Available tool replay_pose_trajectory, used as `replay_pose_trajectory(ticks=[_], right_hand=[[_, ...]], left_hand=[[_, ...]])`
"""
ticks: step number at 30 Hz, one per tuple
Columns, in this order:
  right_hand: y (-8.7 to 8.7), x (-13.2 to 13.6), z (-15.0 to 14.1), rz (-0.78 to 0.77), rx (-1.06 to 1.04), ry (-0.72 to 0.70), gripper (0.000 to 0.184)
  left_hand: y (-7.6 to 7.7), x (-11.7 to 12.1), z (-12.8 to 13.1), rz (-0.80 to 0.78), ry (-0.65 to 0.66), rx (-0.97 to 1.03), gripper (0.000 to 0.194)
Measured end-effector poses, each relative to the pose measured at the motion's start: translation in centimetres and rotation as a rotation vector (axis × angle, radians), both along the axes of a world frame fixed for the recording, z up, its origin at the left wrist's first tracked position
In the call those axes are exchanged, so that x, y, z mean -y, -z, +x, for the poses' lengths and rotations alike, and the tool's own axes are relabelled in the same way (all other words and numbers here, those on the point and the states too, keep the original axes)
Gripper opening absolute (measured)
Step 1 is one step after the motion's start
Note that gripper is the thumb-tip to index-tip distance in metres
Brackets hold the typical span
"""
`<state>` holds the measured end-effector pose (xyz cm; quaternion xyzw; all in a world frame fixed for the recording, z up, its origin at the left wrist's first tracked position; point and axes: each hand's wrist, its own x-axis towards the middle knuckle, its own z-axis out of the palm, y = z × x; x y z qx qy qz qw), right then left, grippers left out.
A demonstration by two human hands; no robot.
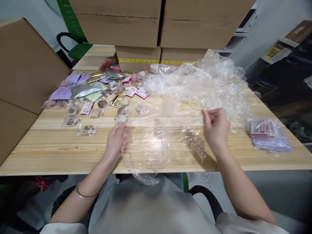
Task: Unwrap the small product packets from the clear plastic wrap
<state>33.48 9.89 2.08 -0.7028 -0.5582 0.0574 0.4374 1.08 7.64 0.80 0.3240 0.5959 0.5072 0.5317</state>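
A sheet of clear plastic film (pixel 156 146) spreads in front of me, blurred in places and hanging over the table's front edge. My left hand (pixel 117 139) is closed on its left side. My right hand (pixel 215 128) is raised at the far side of the film with thumb and fingers pinched; the film seems to stretch to it, though its edge there is hard to see. Under or within the film's right part, a brownish item (pixel 193 143) shows, too blurred to name. Small clear packets with brown contents (pixel 87 130) lie left of my left hand.
A heap of crumpled clear plastic (pixel 207 78) lies at the back right. Silver, gold and purple pouches (pixel 87 89) and red-edged cards (pixel 131 92) are piled back left. Cardboard boxes (pixel 136 29) stand behind; another person's hand (pixel 108 62) reaches there. A purple packet (pixel 271 143) lies right.
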Motion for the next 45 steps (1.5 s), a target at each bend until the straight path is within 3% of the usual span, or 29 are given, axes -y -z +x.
replay_pose_trajectory(ticks=[3, 6, 11, 14, 18, 20, 22, 25, 26, 27, 29, 31, 32, 35, 38, 42, 45], right_hand=[[0.2, -0.9, 4.9, 0.025, 0.035, 0.135, 0.023], [0.9, -1.1, 8.5, -0.150, 0.049, 0.129, 0.023], [1.8, -0.4, 10.6, -0.716, 0.254, -0.040, 0.027], [1.6, 0.1, 10.2, -0.817, 0.247, -0.208, 0.038], [0.9, 0.2, 9.2, -0.814, 0.008, -0.409, 0.073], [0.7, 0.0, 8.8, -0.825, -0.143, -0.425, 0.069], [0.4, -0.2, 8.2, -0.795, -0.283, -0.412, 0.072], [-0.2, -0.7, 6.8, -0.720, -0.413, -0.426, 0.086], [-0.3, -0.8, 6.2, -0.709, -0.410, -0.422, 0.083], [-0.4, -0.9, 5.6, -0.707, -0.378, -0.409, 0.075], [-0.3, -1.2, 4.5, -0.683, -0.260, -0.347, 0.057], [0.0, -1.6, 3.9, -0.601, -0.148, -0.272, 0.050], [0.3, -1.7, 3.8, -0.548, -0.123, -0.234, 0.050], [1.4, -2.3, 4.1, -0.445, -0.162, -0.167, 0.051], [2.5, -2.7, 4.7, -0.425, -0.281, -0.130, 0.051], [3.3, -3.0, 5.0, -0.441, -0.277, -0.096, 0.052], [3.0, -3.0, 5.1, -0.535, -0.059, -0.139, 0.050]], left_hand=[[0.1, -0.1, -1.9, -0.034, -0.014, -0.063, 0.023], [0.5, -0.3, -2.6, -0.079, 0.055, -0.122, 0.028], [1.2, -1.0, -2.8, -0.223, 0.235, -0.211, 0.027], [1.0, -1.6, -2.9, -0.241, 0.300, -0.318, 0.033], [0.6, -2.7, -3.1, -0.098, 0.295, -0.462, 0.034], [0.4, -3.0, -3.1, -0.026, 0.317, -0.595, 0.034], [0.0, -2.7, -2.7, 0.080, 0.270, -0.849, 0.036], [-0.7, -1.1, -0.9, 0.481, 0.093, -1.230, 0.052], [-0.8, -0.5, -0.1, 0.664, 0.158, -1.274, 0.058], [-0.7, 0.2, 0.8, 0.834, 0.334, -1.272, 0.061], [-0.3, 1.1, 2.3, 1.016, 0.852, -1.182, 0.066], [0.7, 1.4, 3.1, 0.940, 1.217, -1.116, 0.066], [1.2, 1.4, 3.3, 0.859, 1.285, -1.112, 0.066], [2.7, 1.3, 3.0, 0.697, 1.313, -1.099, 0.064], [2.6, 1.9, 2.4, 0.625, 1.353, -1.040, 0.068], [-0.6, 2.8, 2.1, 0.542, 1.409, -0.930, 0.062], [-3.2, 0.7, 2.2, 0.547, 1.211, -0.902, 0.047]])
